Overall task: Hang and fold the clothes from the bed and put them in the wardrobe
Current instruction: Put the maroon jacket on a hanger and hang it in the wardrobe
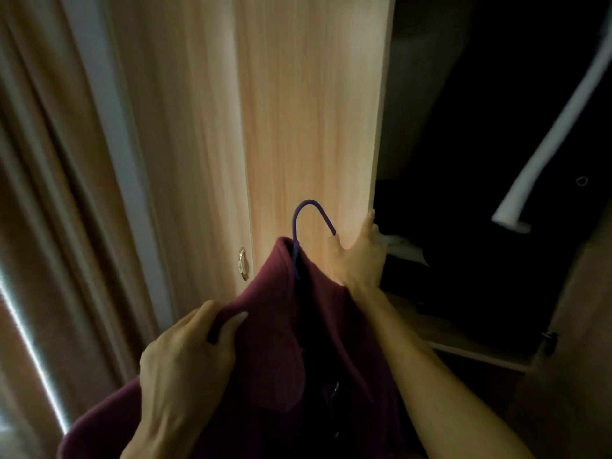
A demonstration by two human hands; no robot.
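garment: maroon coat [265, 342], on the hanger (collar up), near centre
hanger: purple hook [309, 213]
wardrobe: pale wooden door [311, 111], dark open inside on the right

Both forearms are bare to the frame edge, fingernails long and pale.

Left hand [185, 356] grips maroon garment [275, 342]; right hand [359, 256] grips wardrobe door [311, 127].

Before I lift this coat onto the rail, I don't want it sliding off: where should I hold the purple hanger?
Probably at the neck of the purple hanger, just below the hook where it rises from the maroon coat's collar, coming from the right with the right hand, which is on the wardrobe door edge. The hook stands upright and bare, so it stays free for the rail while the left hand holds the shoulder.
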